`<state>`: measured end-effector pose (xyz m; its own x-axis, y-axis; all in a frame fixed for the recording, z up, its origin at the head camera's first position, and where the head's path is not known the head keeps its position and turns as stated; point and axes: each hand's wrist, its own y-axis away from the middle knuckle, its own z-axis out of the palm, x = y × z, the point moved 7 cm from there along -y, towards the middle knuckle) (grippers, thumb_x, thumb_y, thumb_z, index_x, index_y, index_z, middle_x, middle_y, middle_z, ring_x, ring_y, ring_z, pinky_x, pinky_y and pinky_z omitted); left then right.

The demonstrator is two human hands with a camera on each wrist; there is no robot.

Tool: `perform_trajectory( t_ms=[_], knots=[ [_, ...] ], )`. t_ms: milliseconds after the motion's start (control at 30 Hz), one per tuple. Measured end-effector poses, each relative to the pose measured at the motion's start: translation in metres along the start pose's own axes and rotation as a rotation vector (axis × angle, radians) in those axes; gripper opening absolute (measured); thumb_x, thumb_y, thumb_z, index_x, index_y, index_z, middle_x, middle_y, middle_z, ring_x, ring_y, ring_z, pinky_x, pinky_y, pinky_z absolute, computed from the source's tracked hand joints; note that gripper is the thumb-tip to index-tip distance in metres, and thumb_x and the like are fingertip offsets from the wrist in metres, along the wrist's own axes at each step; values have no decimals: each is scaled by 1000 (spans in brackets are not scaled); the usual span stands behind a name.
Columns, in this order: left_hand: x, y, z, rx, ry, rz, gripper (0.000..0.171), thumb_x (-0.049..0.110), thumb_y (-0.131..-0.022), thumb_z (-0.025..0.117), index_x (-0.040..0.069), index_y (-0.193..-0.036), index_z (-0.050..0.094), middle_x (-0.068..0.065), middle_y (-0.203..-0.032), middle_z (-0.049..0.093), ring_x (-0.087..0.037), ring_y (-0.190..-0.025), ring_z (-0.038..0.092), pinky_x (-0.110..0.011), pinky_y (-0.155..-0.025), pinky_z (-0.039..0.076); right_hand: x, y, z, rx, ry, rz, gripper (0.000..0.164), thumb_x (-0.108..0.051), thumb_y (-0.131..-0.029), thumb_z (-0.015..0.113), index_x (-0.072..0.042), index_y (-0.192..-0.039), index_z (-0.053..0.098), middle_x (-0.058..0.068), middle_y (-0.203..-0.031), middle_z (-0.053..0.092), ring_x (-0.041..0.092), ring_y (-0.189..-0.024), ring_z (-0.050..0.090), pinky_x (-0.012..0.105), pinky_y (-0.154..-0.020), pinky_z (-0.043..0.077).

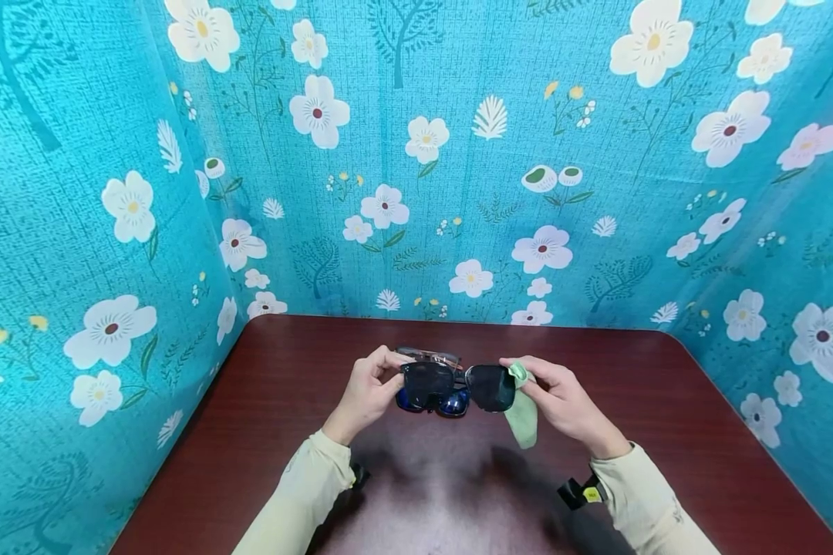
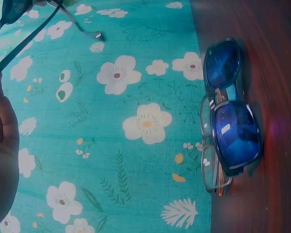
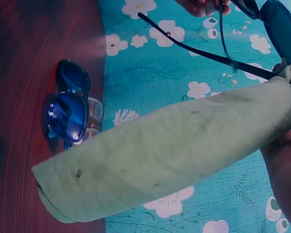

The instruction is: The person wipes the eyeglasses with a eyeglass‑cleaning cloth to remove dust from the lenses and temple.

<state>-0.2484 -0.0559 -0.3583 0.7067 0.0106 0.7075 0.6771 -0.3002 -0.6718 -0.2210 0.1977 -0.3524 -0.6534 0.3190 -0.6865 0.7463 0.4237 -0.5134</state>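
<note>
two hands hold one pair of black sunglasses (image 1: pixel 489 388) up above the bench (image 1: pixel 305 358), one at each end. the left hand (image 1: pixel 369 395) pinches the frame's left end between thumb and fingers; the right hand (image 1: pixel 564 397) has its fingers closed round a green cloth (image 1: pixel 523 422) at the right end.

the relation that matters most, as i judge it, is cloth to lens: the cloth bunches against the outer edge of the right lens, and its long tail hangs down from the right hand. the sunglasses' long axis runs left to right, straight from one hand to the other, with the lenses between them. the right lens is nearer the right hand and the cloth, the left lens nearer the left hand. the wrist views show the temples unfolded.

on the bench, below the raised pair, lie blue-lensed sunglasses (image 2: pixel 236 133), with clear glasses (image 2: pixel 208 165) just beside them on the far side; i cannot tell whether those two touch. their long axes run roughly the same way as the raised pair's. in the head view they show behind the left lens, closer to the left hand's side.
</note>
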Motion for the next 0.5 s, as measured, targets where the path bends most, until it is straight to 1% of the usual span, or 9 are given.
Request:
perform_trajectory(
  t_ms=[33, 100, 133, 167, 200, 300, 333, 400, 500],
  knots=[
    [-3, 1, 0, -4, -25, 5, 20, -21, -80, 57, -3, -88, 57, -22, -96, 67, -20, -90, 66, -27, -68, 53, -3, -1, 0, -1, 15, -23, 39, 11, -90, 53, -1, -127, 57, 5, -116, 62, 12, -96, 58, 21, -75, 47],
    [-8, 2, -1, -15, -90, 24, 23, -20, -80, 58, 1, -89, 59, -17, -96, 68, -23, -89, 66, -27, -66, 53, -9, -2, 0, 0, 46, -75, 40, 15, -87, 54, 1, -125, 58, 9, -112, 63, 11, -92, 57, 20, -72, 46],
    [-9, 3, -1, -20, -126, 37, 25, -19, -79, 59, 3, -89, 60, -14, -96, 68, -23, -89, 66, -27, -66, 53, -11, -2, 0, 2, 61, -103, 42, 18, -85, 54, 2, -124, 59, 10, -110, 63, 11, -91, 56, 20, -70, 45],
    [-8, 3, -2, -26, -167, 58, 25, -18, -79, 60, 5, -90, 60, -11, -96, 69, -22, -91, 66, -28, -70, 54, -13, -2, 0, 6, 76, -133, 44, 21, -83, 55, 3, -123, 59, 12, -108, 63, 11, -88, 55, 21, -67, 44],
    [-7, 3, -2, -32, -208, 84, 26, -17, -78, 61, 6, -91, 61, -9, -96, 68, -21, -91, 65, -28, -71, 53, -14, -2, 0, 8, 88, -158, 46, 23, -81, 55, 4, -122, 59, 13, -107, 63, 11, -86, 54, 21, -65, 43],
    [-2, 4, -3, -55, -319, 195, 29, -16, -76, 63, 8, -92, 61, -4, -96, 66, -18, -92, 64, -27, -72, 52, -16, 0, 1, 2, 120, -205, 52, 28, -77, 55, 2, -123, 60, 12, -106, 63, 9, -82, 50, 20, -60, 40],
    [1, 4, -4, -61, -351, 239, 29, -16, -75, 64, 8, -92, 61, -4, -96, 65, -18, -91, 63, -27, -74, 51, -16, 1, 1, -7, 131, -215, 55, 28, -76, 55, 1, -124, 59, 12, -108, 63, 8, -83, 50, 20, -60, 40],
    [6, 5, -3, -81, -404, 328, 29, -16, -74, 64, 6, -92, 60, -5, -96, 64, -18, -89, 62, -27, -73, 49, -16, 2, 3, -35, 149, -225, 58, 28, -76, 55, -1, -127, 58, 10, -110, 62, 8, -83, 50, 19, -60, 40],
    [10, 6, -3, -113, -473, 430, 25, -13, -75, 64, 4, -92, 60, -5, -95, 64, -18, -87, 60, -27, -74, 48, -17, 5, 5, -81, 178, -236, 59, 25, -78, 55, -3, -130, 56, 8, -114, 60, 8, -86, 51, 19, -64, 41]
  ],
)
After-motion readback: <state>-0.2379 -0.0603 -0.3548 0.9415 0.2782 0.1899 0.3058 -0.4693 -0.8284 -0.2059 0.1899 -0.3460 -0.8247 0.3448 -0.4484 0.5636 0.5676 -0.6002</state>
